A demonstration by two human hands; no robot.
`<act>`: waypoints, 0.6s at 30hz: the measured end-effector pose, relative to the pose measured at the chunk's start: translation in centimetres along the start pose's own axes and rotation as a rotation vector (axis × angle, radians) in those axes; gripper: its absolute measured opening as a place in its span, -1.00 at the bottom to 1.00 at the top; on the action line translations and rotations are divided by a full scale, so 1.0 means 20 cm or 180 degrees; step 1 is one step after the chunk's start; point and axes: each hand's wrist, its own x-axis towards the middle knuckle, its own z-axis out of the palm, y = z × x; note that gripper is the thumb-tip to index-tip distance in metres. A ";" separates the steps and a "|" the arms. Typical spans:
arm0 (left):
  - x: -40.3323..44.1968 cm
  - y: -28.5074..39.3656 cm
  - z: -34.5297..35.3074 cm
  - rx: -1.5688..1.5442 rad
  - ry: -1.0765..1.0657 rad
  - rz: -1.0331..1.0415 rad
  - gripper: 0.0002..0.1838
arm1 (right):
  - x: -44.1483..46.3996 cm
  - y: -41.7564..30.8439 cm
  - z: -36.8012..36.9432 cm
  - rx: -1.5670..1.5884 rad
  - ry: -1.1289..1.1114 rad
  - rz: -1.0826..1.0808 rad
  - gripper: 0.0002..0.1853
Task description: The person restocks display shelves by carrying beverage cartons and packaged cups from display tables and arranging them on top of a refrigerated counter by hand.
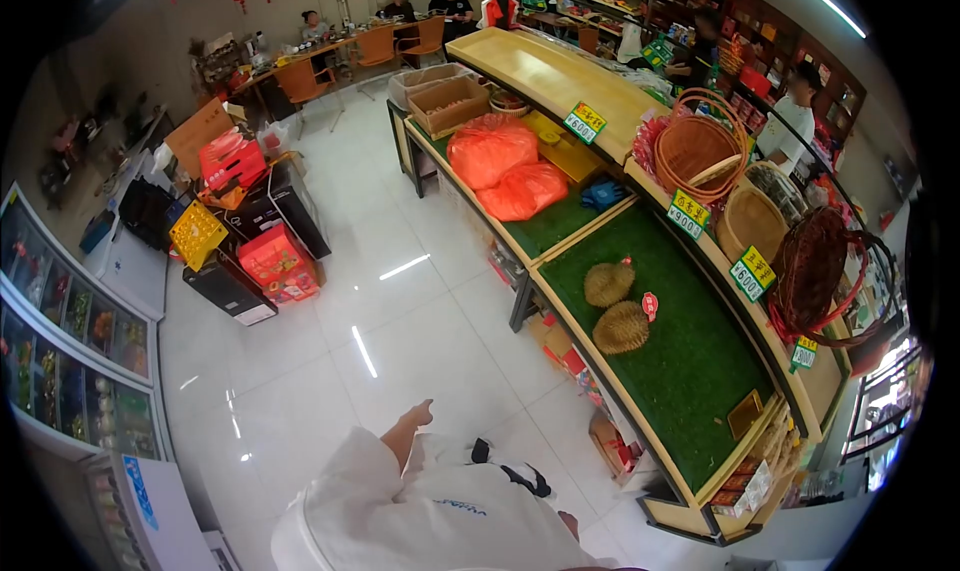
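My left hand (421, 412) hangs over the white tiled floor in front of my white shirt (440, 506). It appears to hold nothing, with its fingers loosely stretched. Only a small part of my right hand (569, 522) shows beside the shirt, and its fingers are hidden. To the right, two durians (621, 328) lie on the green mat (680, 391) of a wooden display stand, apart from both hands. Small red and white tags are on the durians.
Red plastic bags (493, 151) and a cardboard box (449, 106) sit farther along the stand. Wicker baskets (700, 143) and price signs line its upper shelf. Stacked boxes (278, 263) stand on the floor at left, near a glass-door fridge (75, 321). Several people are at the back.
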 end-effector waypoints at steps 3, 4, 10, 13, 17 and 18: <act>0.00 0.01 0.01 0.0011 0.0153 0.0182 -0.26 | -0.07 -0.07 0.00 0.0902 -0.0090 0.0641 -0.61; 0.01 0.00 0.00 0.0031 0.0145 0.0182 -0.26 | -0.09 -0.06 0.00 0.0974 -0.0103 0.0690 -0.61; 0.04 -0.06 0.00 0.0047 -0.0054 0.0077 -0.22 | -0.21 -0.16 0.01 0.0644 0.0099 0.0848 -0.60; -0.01 -0.06 -0.01 0.0009 0.0071 0.0110 -0.27 | -0.19 -0.13 0.00 0.0292 -0.0007 0.0475 -0.59; -0.01 -0.08 0.00 -0.0016 0.0191 0.0153 -0.30 | -0.13 -0.17 -0.03 0.0688 0.0205 0.0266 -0.63; -0.01 -0.08 -0.01 -0.0059 0.0228 0.0163 -0.31 | -0.05 -0.18 -0.04 0.0775 0.0410 0.0006 -0.67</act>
